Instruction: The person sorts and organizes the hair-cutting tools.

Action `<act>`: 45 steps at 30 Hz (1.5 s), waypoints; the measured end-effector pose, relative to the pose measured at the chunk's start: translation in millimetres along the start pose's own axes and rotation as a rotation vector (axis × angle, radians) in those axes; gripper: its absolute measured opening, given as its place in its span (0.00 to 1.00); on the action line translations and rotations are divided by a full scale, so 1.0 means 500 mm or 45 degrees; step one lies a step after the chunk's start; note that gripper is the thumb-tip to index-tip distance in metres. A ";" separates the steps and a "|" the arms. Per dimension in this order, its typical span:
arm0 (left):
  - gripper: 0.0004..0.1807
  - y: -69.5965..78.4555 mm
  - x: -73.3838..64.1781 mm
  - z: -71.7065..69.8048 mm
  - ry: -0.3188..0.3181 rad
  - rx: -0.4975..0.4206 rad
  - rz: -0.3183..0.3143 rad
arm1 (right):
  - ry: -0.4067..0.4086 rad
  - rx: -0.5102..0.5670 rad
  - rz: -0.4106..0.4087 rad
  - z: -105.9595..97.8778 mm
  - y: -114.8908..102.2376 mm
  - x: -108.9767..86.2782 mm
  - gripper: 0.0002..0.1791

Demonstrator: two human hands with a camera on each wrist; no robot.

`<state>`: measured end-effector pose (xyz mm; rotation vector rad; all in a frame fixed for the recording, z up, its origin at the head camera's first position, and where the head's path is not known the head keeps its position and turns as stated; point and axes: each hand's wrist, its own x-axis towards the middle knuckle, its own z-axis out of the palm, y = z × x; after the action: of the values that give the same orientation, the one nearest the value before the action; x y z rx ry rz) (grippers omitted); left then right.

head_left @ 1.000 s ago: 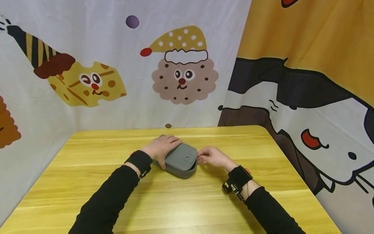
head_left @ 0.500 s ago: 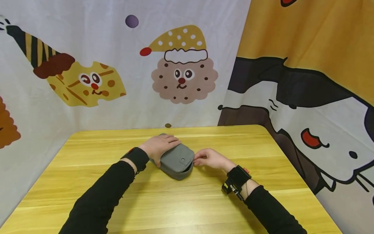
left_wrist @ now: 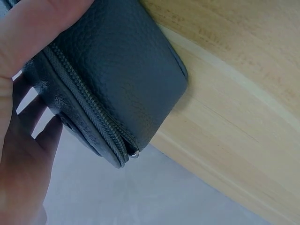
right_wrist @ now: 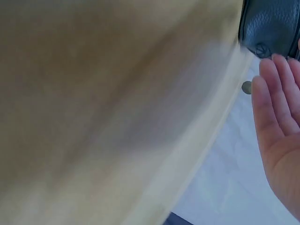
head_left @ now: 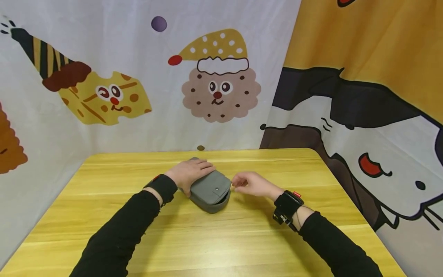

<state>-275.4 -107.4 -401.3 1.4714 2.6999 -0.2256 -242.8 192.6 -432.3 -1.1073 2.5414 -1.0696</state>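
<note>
A grey zip case point(head_left: 211, 188) with a small snap on its top lies on the table, its lid parted a little at the near right corner. My left hand point(head_left: 189, 175) grips its left part, with the thumb on the near side and the fingers across the top. In the left wrist view, the zipper teeth point(left_wrist: 89, 96) run along the side to a small metal zipper pull point(left_wrist: 134, 153). My right hand point(head_left: 254, 184) is beside the case's right end, fingers loosely bent. The right wrist view shows its fingers point(right_wrist: 276, 93) fairly straight, close to the case's end; the thumb is hidden there.
The yellow wood-grain table point(head_left: 214, 246) extends around the case on every side. Behind its far edge hangs a white curtain point(head_left: 166, 134) with cartoon prints. Another printed curtain point(head_left: 363, 50) hangs to the right.
The case has shifted slightly left with my left hand on it. My right fingers have loosened and risen a little, and that wrist has moved right.
</note>
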 end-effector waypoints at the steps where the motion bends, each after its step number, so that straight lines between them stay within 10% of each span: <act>1: 0.73 0.000 0.000 0.000 -0.002 0.003 -0.003 | 0.019 -0.025 -0.001 -0.003 -0.001 0.004 0.11; 13: 0.73 -0.002 0.000 0.006 -0.003 0.014 -0.024 | -0.018 -0.243 0.021 -0.014 0.002 0.039 0.18; 45: 0.72 0.004 -0.003 0.001 0.013 0.011 -0.019 | -0.076 -0.239 0.146 0.010 0.010 0.081 0.05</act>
<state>-273.0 -107.8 -401.8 1.4590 2.7218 -0.2311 -272.4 164.1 -434.4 -1.0041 2.6643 -0.7719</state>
